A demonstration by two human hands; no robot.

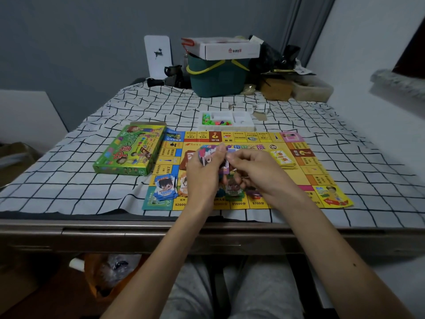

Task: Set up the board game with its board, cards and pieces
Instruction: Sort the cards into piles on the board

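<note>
We hold both hands together over the middle of the board (299,180), which lies flat on the checked cloth of the surface (69,185) near its front edge. Our left hand (202,171) grips a fanned stack of cards (205,155), fingers curled round it; our right hand (255,166) pinches the stack's edge. 2 piles rest on the board: a blue pile (164,186) at its near left corner and a yellow pile (284,158) to the right. The green box (131,150) lies just left of the board. The white tray (243,127) sits beyond its far edge, with coloured pieces (213,122) in the left compartment.
</note>
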